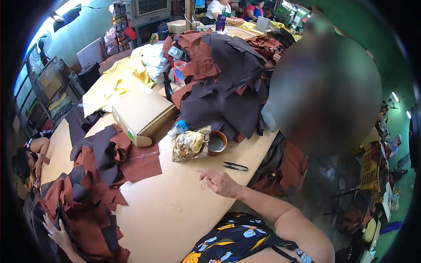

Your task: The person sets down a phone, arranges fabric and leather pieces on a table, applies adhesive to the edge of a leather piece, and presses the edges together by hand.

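At the lower left, my left hand rests on a heap of reddish-brown and dark fabric pieces. Its fingers are apart, and a ring shows on one of them. My right hand is over the bare tabletop near the front edge, fingers curled and drawn together. Beside its fingertips is a thin dark curl that looks like loose thread; whether the fingers hold it is unclear. Thread snips lie just beyond this hand. Farther back are a crumpled clear bag and a round brown bowl.
A closed cardboard box stands mid-table. Behind it are yellow fabric and a tall stack of dark and brown pieces. A person is at the left edge; others sit at the far end. A blurred patch covers the right.
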The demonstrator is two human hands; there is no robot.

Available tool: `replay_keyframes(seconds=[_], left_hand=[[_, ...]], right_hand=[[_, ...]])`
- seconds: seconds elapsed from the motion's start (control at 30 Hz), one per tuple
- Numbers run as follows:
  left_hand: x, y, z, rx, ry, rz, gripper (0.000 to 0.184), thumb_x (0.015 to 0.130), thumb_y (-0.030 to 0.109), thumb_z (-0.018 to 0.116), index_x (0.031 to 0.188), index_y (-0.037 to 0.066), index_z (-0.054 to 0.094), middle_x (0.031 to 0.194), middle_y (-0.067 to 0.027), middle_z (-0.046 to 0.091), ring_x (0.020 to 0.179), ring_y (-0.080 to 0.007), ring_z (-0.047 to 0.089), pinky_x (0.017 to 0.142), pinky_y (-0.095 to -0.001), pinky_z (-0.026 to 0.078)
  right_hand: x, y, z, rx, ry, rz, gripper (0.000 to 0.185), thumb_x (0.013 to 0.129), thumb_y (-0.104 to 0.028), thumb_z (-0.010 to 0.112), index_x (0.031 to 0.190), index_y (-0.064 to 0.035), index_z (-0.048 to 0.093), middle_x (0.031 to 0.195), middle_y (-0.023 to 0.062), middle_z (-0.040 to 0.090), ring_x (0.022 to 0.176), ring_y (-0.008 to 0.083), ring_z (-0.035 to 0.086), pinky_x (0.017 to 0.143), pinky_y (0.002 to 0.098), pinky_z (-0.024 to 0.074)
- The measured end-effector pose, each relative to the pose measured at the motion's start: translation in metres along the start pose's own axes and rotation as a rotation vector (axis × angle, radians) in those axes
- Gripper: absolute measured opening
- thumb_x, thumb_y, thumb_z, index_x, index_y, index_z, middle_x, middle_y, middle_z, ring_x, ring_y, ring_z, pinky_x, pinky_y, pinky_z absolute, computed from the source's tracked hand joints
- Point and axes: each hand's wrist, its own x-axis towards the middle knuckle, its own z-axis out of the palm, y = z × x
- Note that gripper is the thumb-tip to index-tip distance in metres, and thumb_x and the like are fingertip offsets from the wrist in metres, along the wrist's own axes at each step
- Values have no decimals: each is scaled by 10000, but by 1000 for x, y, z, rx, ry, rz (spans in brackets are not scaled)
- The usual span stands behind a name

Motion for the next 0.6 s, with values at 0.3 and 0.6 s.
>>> replay_keyframes(seconds=[0.3, 0.6], left_hand=[[-176, 254, -14, -582, -637, 153, 583, 843, 231, 574, 1368, 92, 363, 1477, -89, 271, 1383, -313, 170, 1108, -497, 101], [-233, 312, -1, -613, -532, -67, 555, 936, 402, 387, 1347, 31, 354, 1424, -150, 333, 1344, -363, 229, 1093, -458, 190]], right_hand=[[76, 52, -103, -210, 327, -219, 336, 883, -70, 513, 1212, -13, 474, 980, 176, 600, 786, 268, 618, 727, 354, 482], [236, 141, -244, -517, 503, -127, 760, 746, -92, 651, 1386, -48, 244, 1235, 195, 502, 1082, 347, 525, 909, 396, 422]])
